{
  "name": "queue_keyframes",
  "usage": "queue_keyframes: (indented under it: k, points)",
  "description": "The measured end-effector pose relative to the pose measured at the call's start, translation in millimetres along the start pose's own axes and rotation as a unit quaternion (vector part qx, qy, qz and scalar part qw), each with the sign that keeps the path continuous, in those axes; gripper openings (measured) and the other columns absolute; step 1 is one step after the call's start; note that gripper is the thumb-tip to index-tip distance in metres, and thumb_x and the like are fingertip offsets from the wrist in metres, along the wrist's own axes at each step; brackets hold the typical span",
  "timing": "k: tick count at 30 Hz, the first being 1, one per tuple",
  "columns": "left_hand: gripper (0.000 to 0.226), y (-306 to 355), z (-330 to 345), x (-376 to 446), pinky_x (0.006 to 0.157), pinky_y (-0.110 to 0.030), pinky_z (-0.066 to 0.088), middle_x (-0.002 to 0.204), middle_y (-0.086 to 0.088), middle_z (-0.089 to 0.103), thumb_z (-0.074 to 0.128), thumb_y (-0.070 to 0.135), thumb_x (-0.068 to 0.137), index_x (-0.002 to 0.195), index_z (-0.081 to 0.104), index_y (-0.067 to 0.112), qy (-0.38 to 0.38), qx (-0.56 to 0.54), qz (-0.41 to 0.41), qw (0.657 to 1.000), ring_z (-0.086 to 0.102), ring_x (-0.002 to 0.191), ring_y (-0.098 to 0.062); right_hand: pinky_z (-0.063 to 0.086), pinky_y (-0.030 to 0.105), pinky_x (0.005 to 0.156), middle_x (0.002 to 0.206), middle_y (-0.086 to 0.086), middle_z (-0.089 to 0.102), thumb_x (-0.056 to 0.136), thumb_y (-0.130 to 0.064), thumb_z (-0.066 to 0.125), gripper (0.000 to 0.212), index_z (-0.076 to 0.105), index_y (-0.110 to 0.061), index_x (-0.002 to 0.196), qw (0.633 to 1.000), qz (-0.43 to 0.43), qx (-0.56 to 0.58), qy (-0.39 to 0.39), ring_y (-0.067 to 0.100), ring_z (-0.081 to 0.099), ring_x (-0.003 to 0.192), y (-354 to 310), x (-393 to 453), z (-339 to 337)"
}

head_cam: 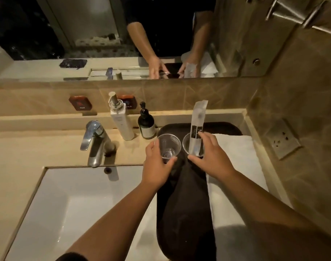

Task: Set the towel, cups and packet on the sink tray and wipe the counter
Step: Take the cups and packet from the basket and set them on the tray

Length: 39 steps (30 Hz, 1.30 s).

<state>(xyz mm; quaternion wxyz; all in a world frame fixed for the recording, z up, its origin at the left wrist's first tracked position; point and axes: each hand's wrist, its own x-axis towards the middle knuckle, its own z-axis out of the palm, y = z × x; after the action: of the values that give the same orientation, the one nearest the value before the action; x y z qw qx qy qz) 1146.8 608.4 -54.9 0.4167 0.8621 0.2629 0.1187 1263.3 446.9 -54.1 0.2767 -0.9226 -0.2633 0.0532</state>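
A dark tray [183, 204] lies on the counter right of the sink. A folded white towel [238, 162] covers the tray's right side. My left hand [158, 164] grips a clear plastic cup [169, 145] standing upright at the tray's far left. My right hand [210, 154] holds a second clear cup [193, 146] just to its right. A long clear packet [197, 125] with a dark label stands upright inside that second cup, leaning toward the wall.
A white basin [70, 208] fills the lower left, with a chrome tap [95, 142] behind it. A tall white pump bottle [120, 119] and a dark pump bottle [146, 125] stand by the back ledge. The mirror [123, 38] is above; a wall socket [282, 141] is on the right.
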Motion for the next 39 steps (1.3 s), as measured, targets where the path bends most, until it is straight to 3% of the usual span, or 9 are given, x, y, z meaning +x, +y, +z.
queue_keyframes:
  k: [4, 9, 18, 27, 33, 39]
  points:
    - [0.081, -9.1, 11.1, 13.6, 0.106, -0.029, 0.036, 0.150, 0.001, 0.031, 0.074, 0.040, 0.082, 0.148, 0.029, 0.027, 0.000, -0.007, -0.011, 1.000, 0.042, 0.131, -0.017, 0.043, 0.039, 0.100, 0.148, 0.000, 0.036, 0.072, -0.062, 0.070, 0.087, 0.024, -0.032, 0.140, 0.999, -0.016, -0.030, 0.002, 0.024, 0.047, 0.126, 13.9, 12.3, 12.4]
    - [0.083, -20.2, 19.9, 23.3, 0.106, -0.030, 0.037, 0.150, 0.000, 0.031, 0.075, 0.042, 0.081, 0.148, 0.028, 0.028, -0.006, -0.007, -0.014, 1.000, 0.044, 0.131, -0.018, 0.027, 0.054, 0.113, 0.151, 0.004, 0.035, 0.077, -0.064, 0.064, 0.085, 0.026, -0.026, 0.144, 0.997, -0.021, -0.069, -0.005, 0.026, 0.039, 0.135, 22.3, 17.6, 17.4]
    - [0.086, -25.1, 23.7, 28.6, 0.102, -0.027, 0.031, 0.154, -0.001, 0.027, 0.076, 0.041, 0.081, 0.149, 0.025, 0.028, -0.016, 0.013, -0.024, 0.999, 0.039, 0.135, -0.022, 0.030, 0.051, 0.112, 0.152, 0.005, 0.035, 0.077, -0.062, 0.066, 0.087, 0.028, -0.024, 0.145, 0.998, -0.001, -0.058, -0.001, 0.028, 0.037, 0.136, 19.0, 19.9, 17.1]
    - [0.089, -18.7, 20.2, 28.9, 0.114, -0.047, 0.034, 0.160, -0.003, 0.020, 0.075, 0.043, 0.081, 0.152, 0.021, 0.030, -0.041, 0.031, -0.026, 0.998, 0.030, 0.143, -0.025, 0.027, 0.045, 0.114, 0.157, 0.003, 0.028, 0.077, -0.062, 0.067, 0.092, 0.023, -0.025, 0.149, 0.998, 0.038, -0.034, -0.020, 0.026, 0.029, 0.141, 15.9, 17.9, 13.8]
    - [0.085, -16.4, 20.1, 29.4, 0.114, -0.047, 0.034, 0.160, -0.002, 0.020, 0.073, 0.046, 0.083, 0.151, 0.025, 0.028, -0.039, 0.030, -0.029, 0.998, 0.030, 0.143, -0.024, 0.030, 0.046, 0.113, 0.157, 0.003, 0.028, 0.074, -0.062, 0.069, 0.095, 0.023, -0.026, 0.149, 0.998, 0.046, -0.015, -0.025, 0.026, 0.030, 0.141, 15.1, 18.1, 10.7]
    - [0.083, -19.7, 20.5, 32.0, 0.114, -0.046, 0.033, 0.160, -0.001, 0.021, 0.072, 0.046, 0.083, 0.151, 0.027, 0.027, -0.035, 0.020, -0.029, 0.999, 0.031, 0.142, -0.024, 0.037, 0.043, 0.103, 0.154, 0.000, 0.031, 0.079, -0.060, 0.065, 0.083, 0.023, -0.033, 0.145, 0.982, 0.119, 0.136, 0.048, 0.024, 0.036, 0.137, 16.0, 30.0, -1.0]
